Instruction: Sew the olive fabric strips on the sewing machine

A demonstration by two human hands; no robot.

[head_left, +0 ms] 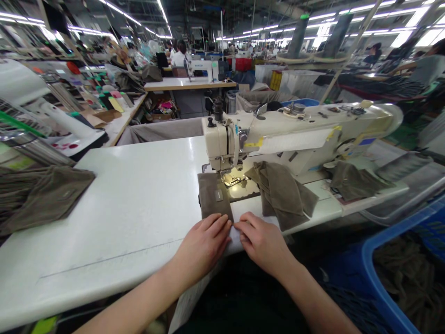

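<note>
A brown fabric piece (212, 195) with a small pale label lies flat on the white table, its far right edge by the presser foot (232, 180) of the sewing machine (295, 139). At the near edge of that piece, my left hand (210, 239) has its fingers closed together on the cloth. My right hand (262, 241) is beside it, just off the near right corner, with thumb and fingers pinched; what lies between them is hidden. Another brown fabric bundle (283, 192) rests crumpled to the right of the needle area.
A stack of brown cloth pieces (45, 197) lies on the table's left. More brown cloth (358, 181) sits under the machine's right end. A blue basket (368, 260) holding cloth stands at the lower right. Thread cones (337, 37) rise behind the machine.
</note>
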